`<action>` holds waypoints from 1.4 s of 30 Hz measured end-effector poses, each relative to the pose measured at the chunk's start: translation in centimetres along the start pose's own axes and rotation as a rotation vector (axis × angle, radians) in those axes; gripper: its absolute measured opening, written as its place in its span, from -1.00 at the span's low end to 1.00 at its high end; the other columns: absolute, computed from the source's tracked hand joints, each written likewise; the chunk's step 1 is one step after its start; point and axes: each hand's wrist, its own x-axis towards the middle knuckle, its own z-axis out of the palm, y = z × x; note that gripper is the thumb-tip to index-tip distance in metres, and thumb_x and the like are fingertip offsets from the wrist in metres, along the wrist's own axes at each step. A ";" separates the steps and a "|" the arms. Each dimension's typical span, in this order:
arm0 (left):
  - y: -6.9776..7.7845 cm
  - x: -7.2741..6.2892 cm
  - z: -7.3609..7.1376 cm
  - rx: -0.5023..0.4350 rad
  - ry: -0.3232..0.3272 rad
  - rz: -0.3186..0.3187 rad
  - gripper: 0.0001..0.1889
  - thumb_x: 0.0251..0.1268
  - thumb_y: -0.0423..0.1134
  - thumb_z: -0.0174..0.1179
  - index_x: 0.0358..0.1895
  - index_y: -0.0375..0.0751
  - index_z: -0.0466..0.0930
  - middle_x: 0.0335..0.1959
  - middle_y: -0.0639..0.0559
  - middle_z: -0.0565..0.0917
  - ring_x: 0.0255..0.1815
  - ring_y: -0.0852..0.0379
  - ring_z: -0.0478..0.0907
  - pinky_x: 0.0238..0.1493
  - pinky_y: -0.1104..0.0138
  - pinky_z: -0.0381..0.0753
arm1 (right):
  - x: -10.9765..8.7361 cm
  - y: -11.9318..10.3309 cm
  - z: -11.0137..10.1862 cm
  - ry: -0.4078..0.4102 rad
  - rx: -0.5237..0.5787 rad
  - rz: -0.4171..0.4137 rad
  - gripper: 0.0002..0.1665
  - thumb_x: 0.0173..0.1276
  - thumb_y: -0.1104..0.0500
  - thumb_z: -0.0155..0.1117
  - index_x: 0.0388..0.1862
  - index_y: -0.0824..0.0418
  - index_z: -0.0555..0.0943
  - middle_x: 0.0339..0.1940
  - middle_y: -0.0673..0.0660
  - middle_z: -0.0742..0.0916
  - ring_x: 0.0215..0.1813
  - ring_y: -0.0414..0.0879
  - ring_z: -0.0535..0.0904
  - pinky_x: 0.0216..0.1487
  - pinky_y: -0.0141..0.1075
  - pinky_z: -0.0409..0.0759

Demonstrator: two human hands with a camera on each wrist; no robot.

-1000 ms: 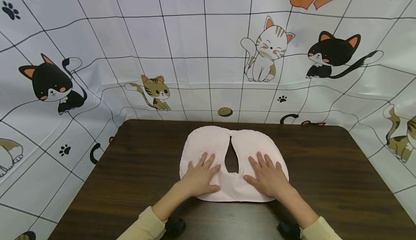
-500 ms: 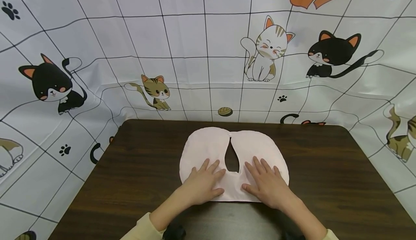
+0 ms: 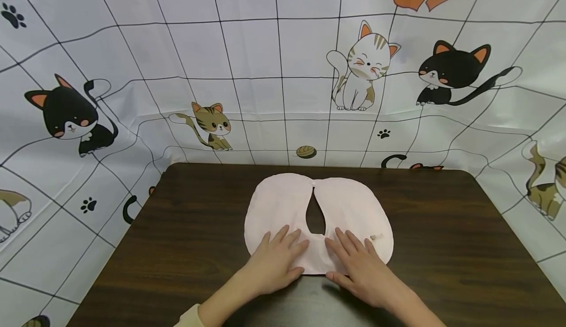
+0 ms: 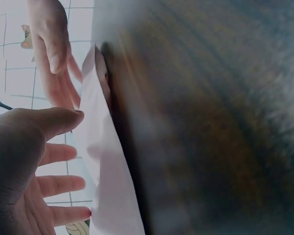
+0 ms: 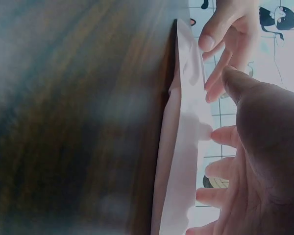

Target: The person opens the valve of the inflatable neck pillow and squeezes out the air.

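A flat, pale pink cloth piece (image 3: 283, 199) lies on the table. It has two rounded lobes and a teardrop opening in the middle, like a bib or neck-pillow cover; I cannot tell which. Spread over its near left part is my left hand (image 3: 276, 263), fingers extended. My right hand (image 3: 364, 273) is over the near right part, also with straight fingers. A small tan mark shows beside the right fingers. In the left wrist view the cloth (image 4: 105, 161) appears thin, its edge slightly raised from the tabletop. Neither hand grips it.
The dark brown wooden table (image 3: 190, 209) has rounded far corners. Behind it and along both sides hangs a white sheet (image 3: 261, 51) with black grid lines and printed cartoon cats.
Both hands have slid toward the near edge of the cloth, uncovering more of its lobes. The tan mark on the right has come into view. The cloth stays in place.
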 end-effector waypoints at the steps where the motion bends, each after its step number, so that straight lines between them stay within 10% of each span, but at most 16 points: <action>1: 0.1 0.0 0.1 -0.002 -0.001 0.002 -0.42 0.40 0.14 0.25 0.43 0.10 0.50 0.46 -0.02 0.46 0.50 -0.18 0.32 0.22 -0.25 0.46 | -0.1 -0.1 0.0 0.003 0.002 -0.001 -0.16 0.52 -0.32 0.11 0.58 0.12 0.36 0.61 0.26 0.31 0.58 0.29 0.19 0.38 0.43 0.14; 26: 0.1 -0.4 1.8 0.039 -0.155 0.007 -0.38 0.40 0.29 0.18 0.50 0.36 0.40 0.53 0.01 0.36 0.53 -0.23 0.25 0.14 -0.34 0.43 | -0.3 -0.3 1.1 -0.079 -0.002 -0.001 -0.21 0.51 -0.35 0.09 0.57 0.00 0.40 0.56 0.32 0.38 0.55 0.35 0.23 0.32 0.45 0.20; 35: -1.5 0.9 -0.7 -0.156 -0.277 0.021 -0.42 0.46 0.22 0.16 0.44 0.11 0.51 0.43 0.05 0.50 0.45 -0.08 0.40 0.20 -0.15 0.52 | 0.8 0.7 -1.7 -0.155 0.041 -0.090 -0.42 0.51 -0.23 0.20 0.32 0.05 0.65 0.36 0.30 0.59 0.40 0.28 0.45 0.24 0.31 0.41; 42: -3.9 3.3 -2.7 -0.313 -0.200 0.026 -0.52 0.52 0.07 0.16 0.34 -0.06 0.61 0.07 0.05 0.72 0.07 0.10 0.65 0.05 0.16 0.62 | 3.2 1.6 -4.7 -0.257 0.261 -0.056 -0.58 0.55 -0.10 0.20 0.13 0.11 0.75 0.25 0.23 0.69 0.31 0.20 0.58 0.25 0.23 0.47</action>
